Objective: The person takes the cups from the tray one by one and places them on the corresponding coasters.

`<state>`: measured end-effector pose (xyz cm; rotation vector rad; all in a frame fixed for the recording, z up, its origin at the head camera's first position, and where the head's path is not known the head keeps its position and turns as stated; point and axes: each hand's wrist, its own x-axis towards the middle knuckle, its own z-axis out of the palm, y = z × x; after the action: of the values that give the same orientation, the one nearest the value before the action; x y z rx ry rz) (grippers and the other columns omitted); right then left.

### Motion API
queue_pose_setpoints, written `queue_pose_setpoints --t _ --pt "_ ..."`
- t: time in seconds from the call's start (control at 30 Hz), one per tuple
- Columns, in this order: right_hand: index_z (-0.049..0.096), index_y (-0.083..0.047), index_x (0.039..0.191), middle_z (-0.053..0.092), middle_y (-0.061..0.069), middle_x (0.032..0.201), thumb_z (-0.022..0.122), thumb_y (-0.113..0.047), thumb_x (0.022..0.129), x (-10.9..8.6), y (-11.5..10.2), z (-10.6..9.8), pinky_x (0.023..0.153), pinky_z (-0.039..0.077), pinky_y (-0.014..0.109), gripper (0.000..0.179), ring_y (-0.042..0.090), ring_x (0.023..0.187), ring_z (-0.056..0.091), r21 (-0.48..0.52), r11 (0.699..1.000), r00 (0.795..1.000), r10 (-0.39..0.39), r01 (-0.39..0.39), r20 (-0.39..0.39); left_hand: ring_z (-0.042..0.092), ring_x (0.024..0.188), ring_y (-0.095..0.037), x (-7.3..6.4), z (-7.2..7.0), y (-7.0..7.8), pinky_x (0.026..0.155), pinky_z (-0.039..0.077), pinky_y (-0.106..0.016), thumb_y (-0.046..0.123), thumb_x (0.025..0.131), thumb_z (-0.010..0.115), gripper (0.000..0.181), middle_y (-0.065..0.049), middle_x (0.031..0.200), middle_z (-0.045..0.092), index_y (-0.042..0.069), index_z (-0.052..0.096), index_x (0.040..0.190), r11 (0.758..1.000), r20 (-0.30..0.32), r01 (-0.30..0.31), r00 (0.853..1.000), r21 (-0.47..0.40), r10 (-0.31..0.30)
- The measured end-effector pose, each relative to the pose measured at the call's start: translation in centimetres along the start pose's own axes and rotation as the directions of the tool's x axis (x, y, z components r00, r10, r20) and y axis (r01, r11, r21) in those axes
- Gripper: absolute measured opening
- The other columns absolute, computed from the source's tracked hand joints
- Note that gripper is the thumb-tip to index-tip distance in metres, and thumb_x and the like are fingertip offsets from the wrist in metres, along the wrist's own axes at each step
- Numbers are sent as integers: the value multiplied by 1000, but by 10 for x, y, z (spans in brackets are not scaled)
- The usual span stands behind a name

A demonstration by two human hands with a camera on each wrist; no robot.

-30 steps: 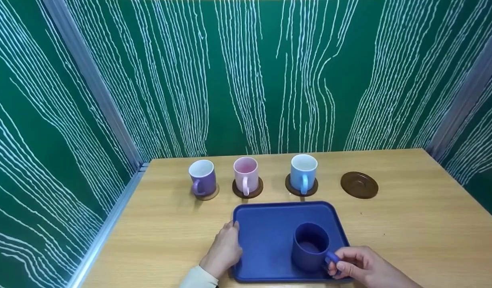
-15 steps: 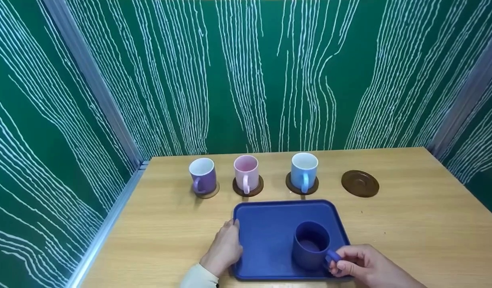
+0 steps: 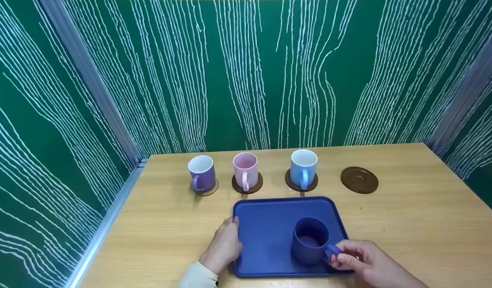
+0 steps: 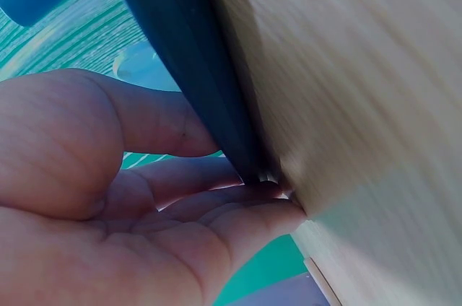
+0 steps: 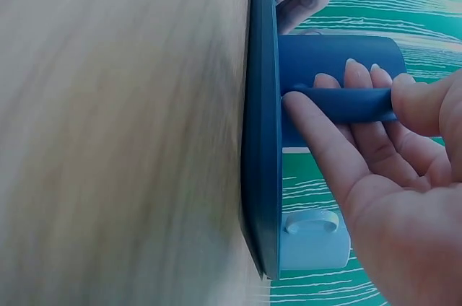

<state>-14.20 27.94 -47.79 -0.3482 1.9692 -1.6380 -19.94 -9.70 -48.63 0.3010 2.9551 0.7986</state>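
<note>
A dark blue mug (image 3: 308, 254) stands upright on the right part of a dark blue rectangular tray (image 3: 264, 240). My right hand (image 3: 368, 258) holds the mug's handle (image 5: 350, 104), with the thumb at one side and the fingers curled round the other in the right wrist view. At the tray's left side, my left hand (image 3: 223, 244) grips the edge. Its thumb (image 4: 162, 122) lies against the rim there, and the fingertips reach the rim's underside near the tabletop.
Behind the tray stand a purple mug (image 3: 203, 178), a pink mug (image 3: 248, 176) and a light blue mug (image 3: 304, 172), each on a coaster. A brown coaster (image 3: 360, 180) lies bare at the right on the wooden table (image 3: 422, 216). Green walls with white lines enclose the table.
Both hands, the dark blue mug and the tray keep their places. Only the head view has tilted slightly, so everything sits a little higher in it.
</note>
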Motion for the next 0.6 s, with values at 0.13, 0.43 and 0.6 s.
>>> queue_pose_setpoints --t 0.13,0.43,0.6 --pt "67 2 115 67 16 107 57 -24 106 -1 0 1 88 55 27 28 25 102 62 -40 998 998 -56 56 -10 54 133 -49 0 0 2 112 43 -53 -11 83 63 61 -37 145 49 -17 49 142 1000 -4 -3 1000 9 3" --pt "66 3 109 69 16 103 53 -14 108 2 3 7 86 61 33 22 13 96 69 -147 952 962 -272 267 -14 50 136 -50 -2 -1 0 116 40 -54 -11 84 61 60 -38 146 48 -18 49 142 1000 -16 -22 1000 13 23" --pt "65 5 109 68 22 106 54 -14 107 1 4 8 90 60 35 22 18 100 71 -112 963 968 -251 246 -30 44 140 -52 -2 -2 1 118 35 -57 -11 85 59 61 -37 150 44 -16 47 144 1000 7 9 1000 -11 -9"
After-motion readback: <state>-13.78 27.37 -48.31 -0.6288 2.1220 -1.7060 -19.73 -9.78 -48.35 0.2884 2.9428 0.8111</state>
